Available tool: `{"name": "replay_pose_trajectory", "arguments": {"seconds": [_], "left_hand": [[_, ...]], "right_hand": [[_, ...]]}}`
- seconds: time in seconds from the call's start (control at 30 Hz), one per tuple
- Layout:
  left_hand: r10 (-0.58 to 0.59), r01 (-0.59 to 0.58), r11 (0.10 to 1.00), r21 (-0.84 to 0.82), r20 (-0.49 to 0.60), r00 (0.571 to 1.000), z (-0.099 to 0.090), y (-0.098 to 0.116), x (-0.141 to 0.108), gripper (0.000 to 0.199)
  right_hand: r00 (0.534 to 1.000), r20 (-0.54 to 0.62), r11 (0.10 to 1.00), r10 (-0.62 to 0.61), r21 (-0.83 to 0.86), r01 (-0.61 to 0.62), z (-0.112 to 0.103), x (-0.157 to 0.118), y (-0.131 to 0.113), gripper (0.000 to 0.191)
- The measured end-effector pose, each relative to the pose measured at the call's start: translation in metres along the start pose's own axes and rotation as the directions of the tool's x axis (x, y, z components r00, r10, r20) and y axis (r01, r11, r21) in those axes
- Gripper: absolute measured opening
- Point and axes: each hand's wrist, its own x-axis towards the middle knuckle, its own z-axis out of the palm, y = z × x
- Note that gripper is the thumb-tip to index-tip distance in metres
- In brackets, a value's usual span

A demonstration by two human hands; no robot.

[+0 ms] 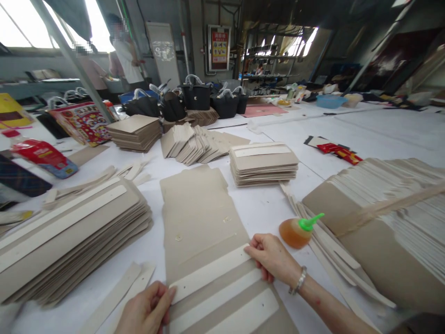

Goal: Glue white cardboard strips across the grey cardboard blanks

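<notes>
A white card strip (212,272) with a small hole near each end lies across a large grey-brown cardboard sheet (194,199). At its left end, my left hand (148,307) pinches it between thumb and fingers. My right hand (273,260), with a bracelet at the wrist, grips the other end the same way. Two more white strips lie on the cardboard nearer to me, roughly parallel to the held one. Just beyond my right hand lies a squeeze bottle (295,233) of amber liquid with a green nozzle. Loose strips (114,297) lie beside my left hand.
Stacked cardboard pieces stand left (114,218), ahead (266,162) and far left (134,132). A large bundle of boards (385,232) fills the right, beside long strips (333,260). Black handbags (196,95) stand farther back. Two people (127,60) are in the background.
</notes>
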Motion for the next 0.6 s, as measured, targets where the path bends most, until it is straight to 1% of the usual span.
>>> {"name": "replay_pose_trajectory", "arguments": {"seconds": [0.17,0.3,0.6], "left_hand": [[0.042,-0.042,0.999,-0.005,-0.026,0.999,-0.0024,0.0072,-0.0039,0.037],[0.037,-0.036,0.999,0.010,-0.052,0.998,-0.0040,0.0107,-0.0041,0.033],[0.044,-0.041,0.998,0.050,-0.057,0.997,-0.0028,0.0066,0.0005,0.033]], "right_hand": [[0.999,0.022,0.998,-0.036,-0.058,0.037,0.0002,0.0001,0.0017,0.025],[0.998,0.036,0.993,-0.047,-0.109,0.051,0.0008,0.0034,0.0056,0.029],[0.999,0.030,0.991,-0.030,-0.132,0.034,0.0011,0.0037,0.0061,0.032]]}}
